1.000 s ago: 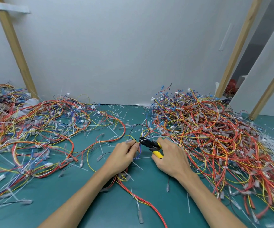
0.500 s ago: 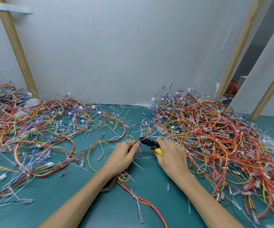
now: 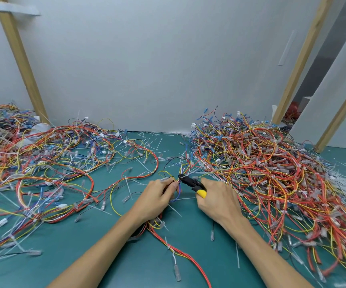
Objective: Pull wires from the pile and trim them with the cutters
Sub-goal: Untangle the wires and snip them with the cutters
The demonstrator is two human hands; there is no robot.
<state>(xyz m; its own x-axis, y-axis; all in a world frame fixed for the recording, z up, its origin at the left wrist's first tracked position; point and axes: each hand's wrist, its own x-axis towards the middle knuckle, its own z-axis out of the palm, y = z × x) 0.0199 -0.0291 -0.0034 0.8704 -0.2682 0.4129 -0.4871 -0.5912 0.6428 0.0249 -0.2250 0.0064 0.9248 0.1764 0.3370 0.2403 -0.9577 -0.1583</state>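
My left hand pinches a small bundle of wires, yellow, blue and dark, at the middle of the green table. My right hand grips the cutters, which have black jaws and yellow handles. The jaw tips sit right at the wires beside my left fingertips. The held bundle trails back under my left wrist as red and yellow strands. A big pile of red, orange, yellow and blue wires lies to the right, touching my right hand.
A flatter spread of wires covers the left of the green mat. White cable-tie offcuts and clear terminal sleeves lie scattered around my hands. A grey wall with wooden posts closes off the back.
My right hand and the cutters have shifted very slightly; the jaws stay at the wires by my left fingertips. My left hand has not visibly moved.
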